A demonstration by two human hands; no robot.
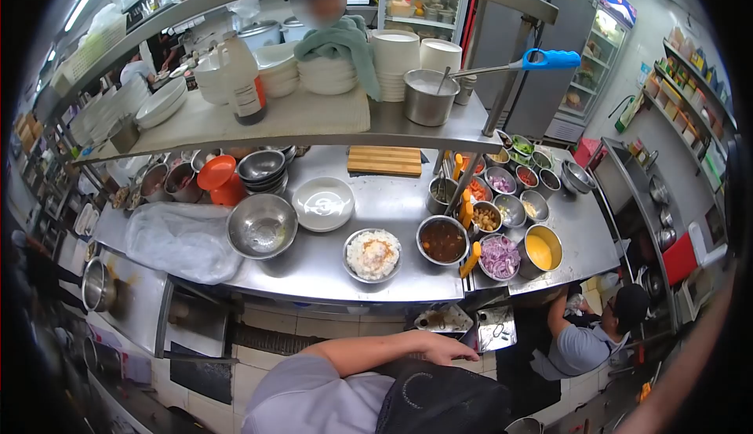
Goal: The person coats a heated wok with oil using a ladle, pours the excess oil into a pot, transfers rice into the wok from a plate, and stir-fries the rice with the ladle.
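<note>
My left hand hangs in front of the counter's front edge, palm down, fingers stretched to the right and holding nothing I can see. Below it is a black cap, beside a grey-sleeved shoulder. At the right edge a blurred forearm, apparently my right, rises close to the camera; its hand is out of sight. Nearest on the steel counter are a bowl of rice with an orange-brown topping, a bowl of dark sauce, sliced red onions and a pot of yellow liquid.
A white plate, a steel bowl and a plastic bag lie leftward. A shelf carries dishes and a saucepan with a blue handle. One person crouches at right; another stands behind the shelf.
</note>
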